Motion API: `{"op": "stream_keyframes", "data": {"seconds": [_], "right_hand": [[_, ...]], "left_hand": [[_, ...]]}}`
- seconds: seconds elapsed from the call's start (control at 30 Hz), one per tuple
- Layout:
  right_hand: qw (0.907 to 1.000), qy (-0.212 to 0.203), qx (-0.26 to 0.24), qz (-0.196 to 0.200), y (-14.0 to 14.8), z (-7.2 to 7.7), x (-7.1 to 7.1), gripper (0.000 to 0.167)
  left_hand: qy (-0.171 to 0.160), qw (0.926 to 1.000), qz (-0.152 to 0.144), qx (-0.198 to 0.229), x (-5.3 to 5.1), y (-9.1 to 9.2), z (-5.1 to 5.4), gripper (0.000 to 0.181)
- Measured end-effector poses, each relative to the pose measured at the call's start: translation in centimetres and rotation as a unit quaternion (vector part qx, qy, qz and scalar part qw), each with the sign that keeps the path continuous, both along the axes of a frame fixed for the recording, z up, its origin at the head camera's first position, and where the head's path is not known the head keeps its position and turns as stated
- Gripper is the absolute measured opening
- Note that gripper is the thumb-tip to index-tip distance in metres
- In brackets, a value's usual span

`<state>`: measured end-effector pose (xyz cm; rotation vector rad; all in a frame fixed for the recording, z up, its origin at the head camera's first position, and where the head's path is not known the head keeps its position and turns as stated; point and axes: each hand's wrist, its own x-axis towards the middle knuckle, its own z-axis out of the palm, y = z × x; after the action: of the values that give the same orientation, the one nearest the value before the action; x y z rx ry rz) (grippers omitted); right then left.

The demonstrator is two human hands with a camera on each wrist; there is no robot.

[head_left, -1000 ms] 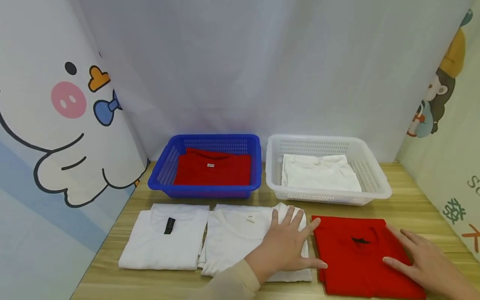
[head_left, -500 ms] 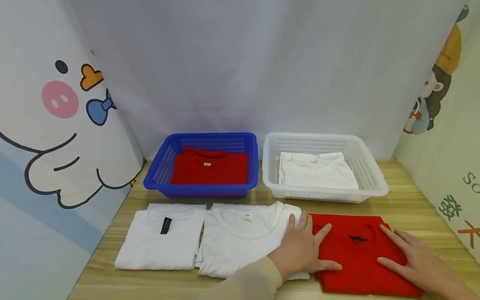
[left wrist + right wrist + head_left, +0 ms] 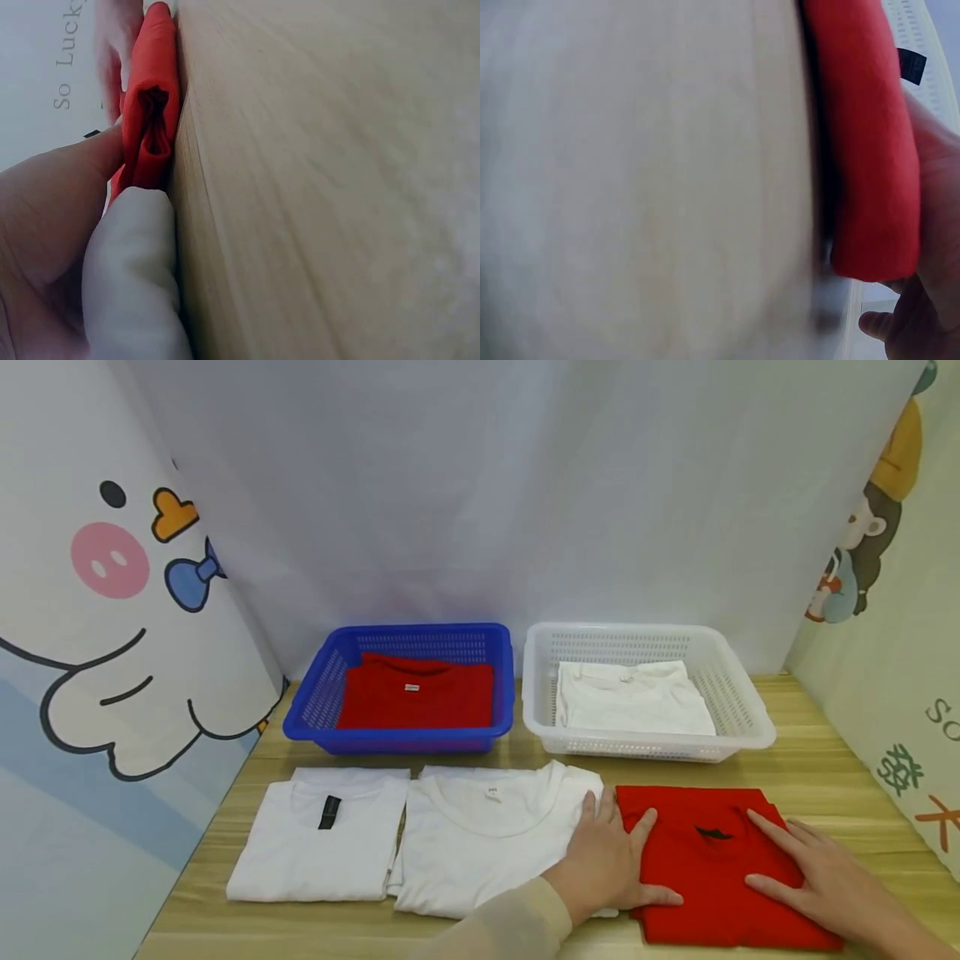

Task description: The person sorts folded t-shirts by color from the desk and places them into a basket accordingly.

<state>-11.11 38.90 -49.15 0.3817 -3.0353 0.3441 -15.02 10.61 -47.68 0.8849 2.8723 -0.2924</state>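
A folded red T-shirt with a dark neck label lies flat at the table's right. My left hand rests with fingers spread across its left edge and the right edge of a folded white T-shirt. On the red shirt's right side lies my right hand, fingers extended over the cloth. In the left wrist view, the red shirt's folded edge lies beyond the white shirt's edge. The right wrist view has the red shirt's rounded edge beside my palm; some fingertips are hidden.
Another folded white T-shirt with a black label lies at the left. Behind stand a blue basket containing a red shirt and a white basket containing a white shirt. Curtains enclose the wooden table.
My left hand has shifted right from the middle white shirt to the gap beside the red shirt. My right hand has stayed on the red shirt's right side. The head view has shifted slightly.
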Motion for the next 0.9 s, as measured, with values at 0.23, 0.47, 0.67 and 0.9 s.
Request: {"op": "stream_keyframes", "data": {"seconds": [0.23,0.47,0.67,0.9], "right_hand": [[0.9994,-0.007,-0.033,0.011,-0.5,0.6,-0.2,0.091],[0.9968,-0.011,-0.075,0.027,-0.9,1.2,-0.7,0.088],[0.9925,-0.05,-0.108,0.028,-1.1,1.5,-1.1,0.088],[0.9829,-0.11,-0.148,-0.001,-1.1,1.8,-1.5,0.08]], "left_hand": [[-0.005,0.9979,-0.031,0.057,-0.2,0.2,0.3,0.103],[-0.004,0.9884,-0.059,0.14,0.0,0.4,0.5,0.098],[-0.127,0.9583,-0.016,0.256,0.2,0.8,0.9,0.093],[-0.194,0.8986,0.124,0.373,0.0,1.1,1.4,0.087]]}}
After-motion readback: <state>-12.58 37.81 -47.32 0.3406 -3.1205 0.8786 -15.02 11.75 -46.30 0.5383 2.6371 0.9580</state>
